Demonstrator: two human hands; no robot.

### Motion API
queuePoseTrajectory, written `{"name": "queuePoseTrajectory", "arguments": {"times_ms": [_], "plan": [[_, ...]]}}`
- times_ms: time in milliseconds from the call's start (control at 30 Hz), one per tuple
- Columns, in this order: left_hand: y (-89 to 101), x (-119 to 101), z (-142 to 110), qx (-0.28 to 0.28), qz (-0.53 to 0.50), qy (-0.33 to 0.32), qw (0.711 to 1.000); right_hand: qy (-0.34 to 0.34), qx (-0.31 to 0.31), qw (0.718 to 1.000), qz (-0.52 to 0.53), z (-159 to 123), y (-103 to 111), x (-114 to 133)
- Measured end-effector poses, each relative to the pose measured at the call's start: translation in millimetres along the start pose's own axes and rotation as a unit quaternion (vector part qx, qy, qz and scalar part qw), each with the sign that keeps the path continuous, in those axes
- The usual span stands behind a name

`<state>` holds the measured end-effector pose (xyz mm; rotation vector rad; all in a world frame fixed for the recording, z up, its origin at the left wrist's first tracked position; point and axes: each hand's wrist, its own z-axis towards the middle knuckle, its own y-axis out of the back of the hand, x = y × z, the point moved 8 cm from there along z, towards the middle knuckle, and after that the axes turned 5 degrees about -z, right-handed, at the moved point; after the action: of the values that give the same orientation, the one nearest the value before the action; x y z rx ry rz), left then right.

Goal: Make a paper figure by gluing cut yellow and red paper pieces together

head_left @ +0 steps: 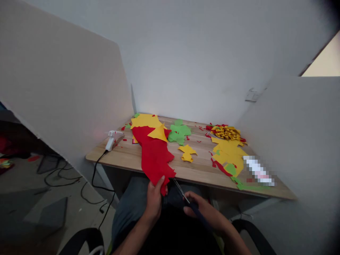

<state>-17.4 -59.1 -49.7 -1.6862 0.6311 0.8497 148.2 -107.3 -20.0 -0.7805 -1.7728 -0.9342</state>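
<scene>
A large piece of red felt-like sheet [156, 156] with a jagged right edge drapes over the table's front edge. My left hand [154, 196] is closed on its lower end, thumb on top. In my right hand [200, 209] is a pair of scissors [182, 191], whose narrow metal blades point up and left. The blade tips are close to the red sheet's lower right edge; whether they touch it I cannot tell. Yellow cut pieces [187, 153] lie just beyond, and green pieces [179, 132] lie farther back.
A white glue gun [110, 140] stands at the table's left, its black cord hanging down. Yellow sheets [228, 150] and a heap of folded yellow pieces [227, 132] occupy the right side. Partitions [66, 71] flank the wooden table [127, 159]. Chair armrests [82, 241] are beside me.
</scene>
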Motion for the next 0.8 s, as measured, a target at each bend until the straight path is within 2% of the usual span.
{"name": "queuePoseTrajectory", "arguments": {"times_ms": [200, 367, 500, 633, 800], "plan": [[4.2, 0.4, 0.3, -0.03, 0.02, -0.001, 0.999, 0.007, -0.043, 0.998, 0.034, 23.5, -12.4, -2.5], [5.8, 1.3, 1.9, -0.022, 0.041, 0.004, 0.999, 0.043, -0.013, 0.999, 0.031, 20.8, -21.8, 14.5], [5.2, -2.8, 0.1, -0.027, 0.038, -0.003, 0.999, 0.025, -0.017, 0.999, 0.017, 13.0, -18.1, 15.7], [1.2, -4.2, -3.5, -0.029, 0.041, 0.008, 0.999, 0.017, -0.03, 0.998, 0.045, 23.3, -16.2, 11.0], [-0.7, -5.7, -4.2, -0.033, 0.048, 0.009, 0.998, 0.047, -0.021, 0.994, 0.099, 38.7, -22.4, 17.1]]}}
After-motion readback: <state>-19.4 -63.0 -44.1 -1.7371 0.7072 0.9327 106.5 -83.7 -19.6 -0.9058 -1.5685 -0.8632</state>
